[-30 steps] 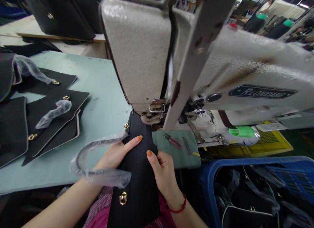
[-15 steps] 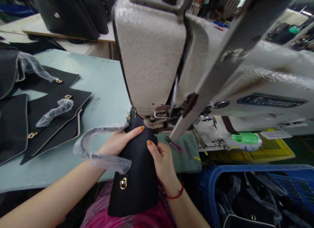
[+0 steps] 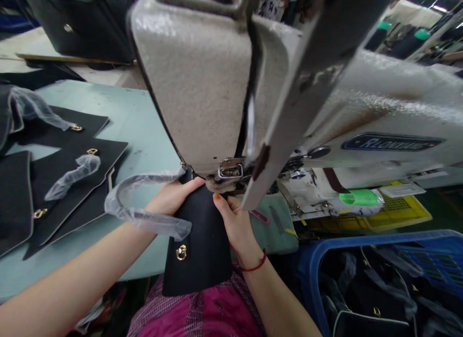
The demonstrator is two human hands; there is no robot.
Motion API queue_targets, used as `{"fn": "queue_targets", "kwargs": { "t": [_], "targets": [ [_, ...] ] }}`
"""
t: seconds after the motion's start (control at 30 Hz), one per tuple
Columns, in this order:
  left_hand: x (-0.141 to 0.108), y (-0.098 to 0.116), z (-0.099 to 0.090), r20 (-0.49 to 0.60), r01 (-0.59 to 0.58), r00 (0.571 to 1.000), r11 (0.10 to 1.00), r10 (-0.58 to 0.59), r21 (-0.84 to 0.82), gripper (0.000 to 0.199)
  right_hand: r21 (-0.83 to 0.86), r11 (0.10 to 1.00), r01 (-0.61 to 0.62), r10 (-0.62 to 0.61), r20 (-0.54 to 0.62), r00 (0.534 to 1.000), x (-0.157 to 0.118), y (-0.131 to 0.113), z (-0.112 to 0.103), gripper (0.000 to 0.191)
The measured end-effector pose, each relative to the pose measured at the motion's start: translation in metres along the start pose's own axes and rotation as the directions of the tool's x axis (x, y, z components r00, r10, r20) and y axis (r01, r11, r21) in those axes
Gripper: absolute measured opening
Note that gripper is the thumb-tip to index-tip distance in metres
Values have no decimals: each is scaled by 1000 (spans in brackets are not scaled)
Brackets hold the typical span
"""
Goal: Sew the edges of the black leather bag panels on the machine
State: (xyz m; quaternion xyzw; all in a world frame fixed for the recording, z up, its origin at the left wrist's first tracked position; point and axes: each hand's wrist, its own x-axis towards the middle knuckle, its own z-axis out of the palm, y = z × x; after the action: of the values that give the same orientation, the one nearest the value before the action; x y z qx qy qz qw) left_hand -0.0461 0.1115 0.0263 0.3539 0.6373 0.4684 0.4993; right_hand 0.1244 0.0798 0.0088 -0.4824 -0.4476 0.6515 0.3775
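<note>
A black leather bag panel (image 3: pixel 202 240) lies under the head of a sewing machine (image 3: pixel 195 86), its near end hanging toward my lap. My left hand (image 3: pixel 177 194) grips its left edge, thumb on top and fingers underneath. On the right edge, my right hand (image 3: pixel 235 221) holds the panel the same way, close to the presser foot. A plastic-wrapped handle (image 3: pixel 126 214) loops out over my left wrist from the panel. Gold hardware (image 3: pixel 181 252) shows at the handle's near end. The needle area is hidden behind the machine head.
More black panels (image 3: pixel 83 182) with wrapped handles lie on the pale green table (image 3: pixel 119 105) at left. Pink thread snips (image 3: pixel 260 216) rest right of my right hand. A blue basket (image 3: pixel 311 274) of bag pieces stands at lower right. Black bags (image 3: pixel 79 28) stand behind.
Both hands have pushed the panel a little farther forward under the machine head. The handle and its near gold hardware moved with it. The camera view has shifted slightly.
</note>
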Motion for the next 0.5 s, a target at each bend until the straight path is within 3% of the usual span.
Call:
{"fn": "queue_targets", "kwargs": {
  "t": [0.1, 0.27, 0.3, 0.37, 0.43, 0.5],
  "targets": [
    [11, 3, -2, 118, -191, 977, 975, 177, 117, 52, -69, 997, 46, -49, -38, 998, 3, -1, 2, 50],
    [14, 3, -11, 179, -252, 957, 960, 228, 125, 62, -162, 979, 120, -131, -56, 990, 4, -1, 5, 52],
    [11, 3, -14, 201, -200, 964, 974, 175, 110, 65, -189, 974, 128, -141, -60, 988, 4, -2, 5, 52],
    [3, 3, -17, 263, 15, 965, 999, -23, 30, 67, -250, 957, 149, -169, -58, 984, 2, -5, 2, 52],
    [-6, 5, -18, 351, 276, 907, 958, -232, -79, 66, -301, 935, 189, -214, -52, 975, 0, -10, -1, 52],
    [-13, 7, -15, 416, 421, 848, 894, -328, -153, 64, -337, 915, 224, -257, -57, 965, -3, -14, -5, 52]
  ]
}}
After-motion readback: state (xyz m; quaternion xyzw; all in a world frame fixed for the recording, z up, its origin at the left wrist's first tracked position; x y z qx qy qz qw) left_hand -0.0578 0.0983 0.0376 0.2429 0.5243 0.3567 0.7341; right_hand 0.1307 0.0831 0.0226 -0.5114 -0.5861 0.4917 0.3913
